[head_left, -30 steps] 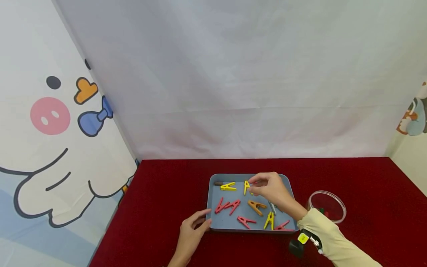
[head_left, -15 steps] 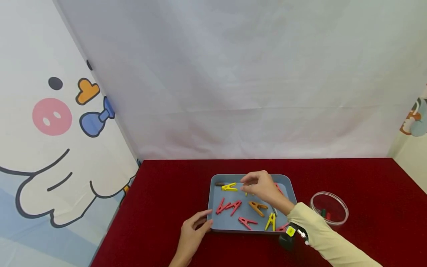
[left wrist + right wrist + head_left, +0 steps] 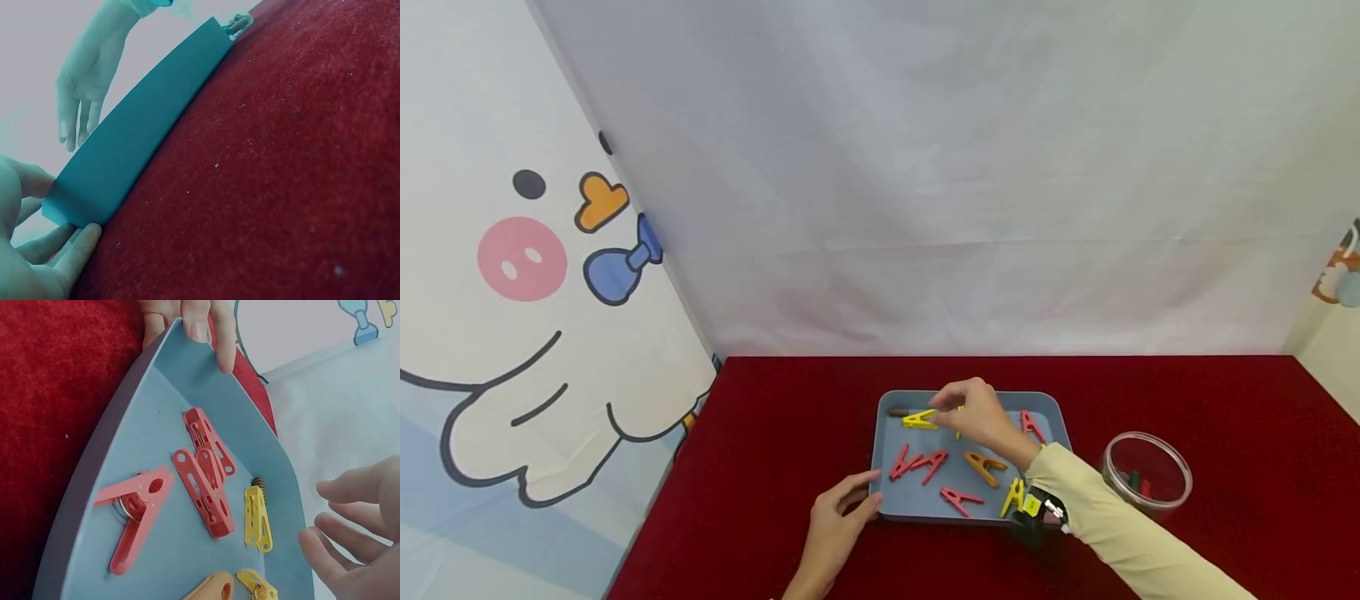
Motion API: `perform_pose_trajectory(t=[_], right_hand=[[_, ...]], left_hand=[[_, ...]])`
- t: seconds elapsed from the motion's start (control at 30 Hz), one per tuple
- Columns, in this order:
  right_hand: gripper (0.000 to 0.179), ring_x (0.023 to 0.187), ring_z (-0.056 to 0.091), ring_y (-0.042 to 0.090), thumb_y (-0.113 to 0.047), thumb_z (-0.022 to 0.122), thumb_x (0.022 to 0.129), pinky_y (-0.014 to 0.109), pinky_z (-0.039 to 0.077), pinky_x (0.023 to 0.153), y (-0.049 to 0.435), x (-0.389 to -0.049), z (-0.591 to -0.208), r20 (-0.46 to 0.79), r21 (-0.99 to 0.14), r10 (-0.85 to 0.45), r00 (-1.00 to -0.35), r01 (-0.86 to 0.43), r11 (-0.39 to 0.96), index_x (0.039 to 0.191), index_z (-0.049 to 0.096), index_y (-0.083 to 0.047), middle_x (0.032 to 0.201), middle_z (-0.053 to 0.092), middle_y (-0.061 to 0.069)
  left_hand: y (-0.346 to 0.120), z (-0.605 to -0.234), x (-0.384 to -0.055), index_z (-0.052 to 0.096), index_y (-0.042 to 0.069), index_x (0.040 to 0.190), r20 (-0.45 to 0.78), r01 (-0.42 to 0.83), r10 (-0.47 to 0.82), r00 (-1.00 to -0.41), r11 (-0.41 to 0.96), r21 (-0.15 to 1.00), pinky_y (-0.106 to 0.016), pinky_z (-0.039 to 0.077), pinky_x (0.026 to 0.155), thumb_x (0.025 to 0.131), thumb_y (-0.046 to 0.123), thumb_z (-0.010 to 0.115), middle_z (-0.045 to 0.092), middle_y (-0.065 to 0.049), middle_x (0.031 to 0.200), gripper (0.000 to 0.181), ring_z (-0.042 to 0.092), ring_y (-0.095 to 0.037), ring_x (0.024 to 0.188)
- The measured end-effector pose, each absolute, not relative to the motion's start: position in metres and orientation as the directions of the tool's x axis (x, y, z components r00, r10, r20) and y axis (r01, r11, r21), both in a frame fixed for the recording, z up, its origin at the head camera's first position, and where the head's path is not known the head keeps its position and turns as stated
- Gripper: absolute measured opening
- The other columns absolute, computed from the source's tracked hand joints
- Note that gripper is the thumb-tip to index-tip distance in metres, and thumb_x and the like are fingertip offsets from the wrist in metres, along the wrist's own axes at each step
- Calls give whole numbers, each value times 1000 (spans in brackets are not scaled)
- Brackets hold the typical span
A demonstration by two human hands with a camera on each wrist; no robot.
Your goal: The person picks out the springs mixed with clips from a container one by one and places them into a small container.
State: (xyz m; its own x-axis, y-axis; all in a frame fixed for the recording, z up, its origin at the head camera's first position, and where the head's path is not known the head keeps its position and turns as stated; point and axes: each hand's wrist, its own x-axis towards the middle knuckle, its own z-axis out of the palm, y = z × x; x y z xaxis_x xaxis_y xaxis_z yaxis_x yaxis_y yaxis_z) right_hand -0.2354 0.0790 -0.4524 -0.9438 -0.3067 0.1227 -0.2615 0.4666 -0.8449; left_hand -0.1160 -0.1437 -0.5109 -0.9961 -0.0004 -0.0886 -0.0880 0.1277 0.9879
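Note:
My left hand (image 3: 833, 525) holds the near left corner of a blue-grey tray (image 3: 917, 508), thumb and fingers about its wall. Over the tray's far side hovers my right hand (image 3: 973, 412), fingers loosely bent and spread, with nothing between them in the right wrist view. Nearest to it is a yellow clothespin (image 3: 255, 519) lying by the far wall beside a small brown ribbed piece (image 3: 260, 482). A second yellow clothespin (image 3: 257, 584) is partly hidden under the hand in the head view. Several red clothespins (image 3: 203, 494) and an orange clothespin (image 3: 983, 468) lie inside.
A round clear container (image 3: 1146, 471) with small green and red pieces in it stands right of the tray. Red cloth (image 3: 790, 433) covers the table. A pale curtain (image 3: 962, 208) hangs behind, and a cartoon-printed sheet (image 3: 512, 375) is at the left.
My right hand has shifted left along the tray's far side, away from the second yellow clothespin toward the leftmost one. The left hand has stayed at the tray corner.

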Motion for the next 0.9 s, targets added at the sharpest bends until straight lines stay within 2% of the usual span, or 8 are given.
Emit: perform_pose_trajectory(t=[0.2, 0.9], right_hand=[[14, 79, 60, 17, -5, 76, 78, 31, 51, 65, 71, -239, -456, 140, -828, -345, -928, -301, 473, 92, 73, -1, 91, 69, 12], [14, 83, 63, 25, 0, 72, 79, 39, 53, 70, 38, -252, -467, 198, -750, -406, -892, -404, 523, 92, 72, 4, 92, 69, 13]], left_hand=[[-144, -510, -115, 64, 13, 123, -94, -94, -8, -996, 127, 987, -28, 52, 77, 89, 22, 68, 55, -11, 130, 35, 59, -22, 106], [-145, -509, -114, 64, 11, 123, -87, -87, -6, -996, 118, 989, -27, 52, 77, 90, 21, 67, 59, -12, 122, 35, 60, -20, 101]])
